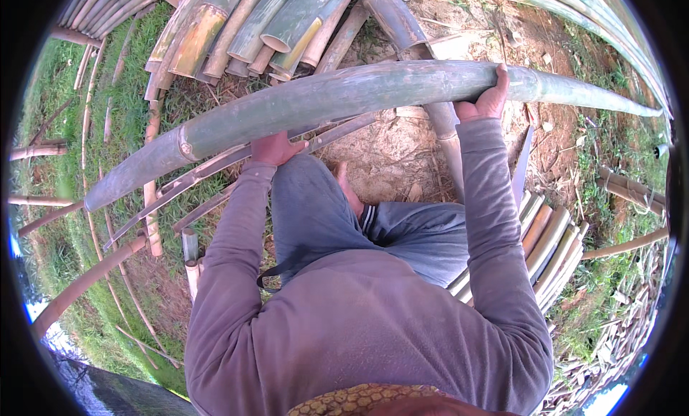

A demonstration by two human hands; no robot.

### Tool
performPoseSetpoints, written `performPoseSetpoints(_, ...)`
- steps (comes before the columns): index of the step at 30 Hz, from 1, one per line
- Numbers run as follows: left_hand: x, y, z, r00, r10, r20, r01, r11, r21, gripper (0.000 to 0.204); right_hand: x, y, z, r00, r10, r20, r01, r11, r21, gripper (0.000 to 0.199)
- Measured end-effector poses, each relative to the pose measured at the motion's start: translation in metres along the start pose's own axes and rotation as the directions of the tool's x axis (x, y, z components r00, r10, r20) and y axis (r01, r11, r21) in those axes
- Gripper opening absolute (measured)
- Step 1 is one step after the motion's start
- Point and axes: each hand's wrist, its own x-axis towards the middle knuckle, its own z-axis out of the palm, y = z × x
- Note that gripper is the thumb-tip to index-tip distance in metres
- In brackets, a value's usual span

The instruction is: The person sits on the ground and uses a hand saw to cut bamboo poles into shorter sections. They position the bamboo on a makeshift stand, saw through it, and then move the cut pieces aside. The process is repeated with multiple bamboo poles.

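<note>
Head view: a long green bamboo pole (344,100) runs right across the frame, from the lower left edge up through the middle and out to the far right. Both hands are on it. The left hand (276,149), just left of centre, sits under the pole, fingers wrapped up behind it, gripping. The right hand (488,99), right of centre and higher, clamps the pole from below, thumb up over its top edge, fingers closed round it. Grey sleeves come up from the bottom edge. A bent knee in blue-grey trousers (316,208) sits below the pole at centre, a bare foot (349,190) on the dirt beside it. Upper middle: a pile of cut bamboo (251,35), ends toward us. Lower right: a stack of split bamboo (549,247), with a blade (522,165) standing at its near edge. Grass (122,122) on the left, thin poles scattered over it.
</note>
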Motion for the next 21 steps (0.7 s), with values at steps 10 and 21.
performPoseSetpoints(10, 0.001, -0.031, -0.019, 0.925, 0.198, 0.325, -0.203, 0.979, -0.019, 0.071, -0.111, 0.141, 0.080, 0.906, 0.424, 0.011, -0.423, 0.905, -0.032, 0.086)
performPoseSetpoints(21, -0.030, -0.050, -0.033, 0.899, 0.036, 0.436, 0.008, 0.995, -0.099, 0.080, -0.154, 0.247, 0.121, 0.517, 0.782, 0.347, -0.707, 0.619, -0.343, 0.091)
